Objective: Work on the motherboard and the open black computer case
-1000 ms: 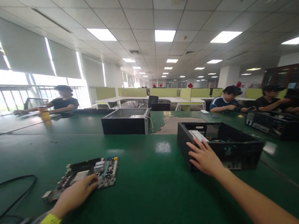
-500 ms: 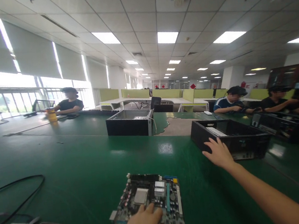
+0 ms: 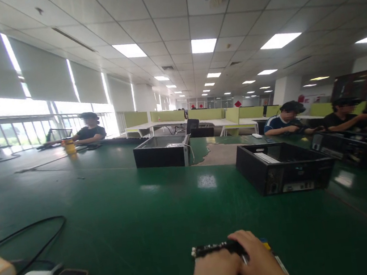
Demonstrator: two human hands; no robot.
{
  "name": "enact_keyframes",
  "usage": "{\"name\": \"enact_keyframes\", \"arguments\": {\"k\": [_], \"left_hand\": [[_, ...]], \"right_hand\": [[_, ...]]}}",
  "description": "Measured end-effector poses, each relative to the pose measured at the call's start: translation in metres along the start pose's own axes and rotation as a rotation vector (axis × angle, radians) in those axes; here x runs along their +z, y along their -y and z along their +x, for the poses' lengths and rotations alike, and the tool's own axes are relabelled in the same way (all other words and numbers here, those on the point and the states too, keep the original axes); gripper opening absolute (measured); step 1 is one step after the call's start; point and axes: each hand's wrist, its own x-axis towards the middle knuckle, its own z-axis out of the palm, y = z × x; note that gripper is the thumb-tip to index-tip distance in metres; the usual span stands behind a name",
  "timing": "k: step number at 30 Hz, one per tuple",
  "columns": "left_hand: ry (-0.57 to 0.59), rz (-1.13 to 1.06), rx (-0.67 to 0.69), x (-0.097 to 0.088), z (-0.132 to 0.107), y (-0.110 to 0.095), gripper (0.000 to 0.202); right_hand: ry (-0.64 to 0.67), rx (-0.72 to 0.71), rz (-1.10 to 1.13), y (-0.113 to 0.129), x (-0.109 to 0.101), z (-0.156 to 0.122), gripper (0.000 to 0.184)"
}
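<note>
In the head view, a dark circuit board with a yellow connector [image 3: 214,248] lies at the lower right of centre, mostly hidden beneath the bare left hand [image 3: 216,272] and right hand [image 3: 258,258], which meet over it with bent fingers; whether either grips it, I cannot tell. The glossy green tabletop [image 3: 130,221] spreads around.
</note>
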Motion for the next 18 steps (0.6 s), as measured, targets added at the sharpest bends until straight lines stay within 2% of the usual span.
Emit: {"name": "enact_keyframes", "arguments": {"k": [2, 4, 7, 10, 18], "left_hand": [[-0.094, 0.066, -0.067, -0.018, 0.009, 0.021, 0.028], [-0.135, 0.119, -0.136, -0.029, 0.012, 0.043, 0.037], [-0.05, 0.132, -0.176, -0.033, 0.012, 0.066, 0.034], [-0.018, 0.142, -0.186, -0.028, 0.012, 0.073, 0.026], [-0.101, 0.169, -0.178, -0.017, 0.019, 0.073, 0.027]], "right_hand": [[-0.032, -0.008, 0.029, -0.002, -0.002, -0.002, 0.036], [-0.053, 0.001, 0.034, -0.001, -0.002, -0.001, 0.031], [-0.067, 0.016, 0.013, -0.001, 0.001, 0.0, 0.027], [-0.072, 0.037, -0.01, -0.002, 0.003, 0.001, 0.022], [-0.103, 0.048, -0.052, -0.003, 0.004, 0.0, 0.023]]}}
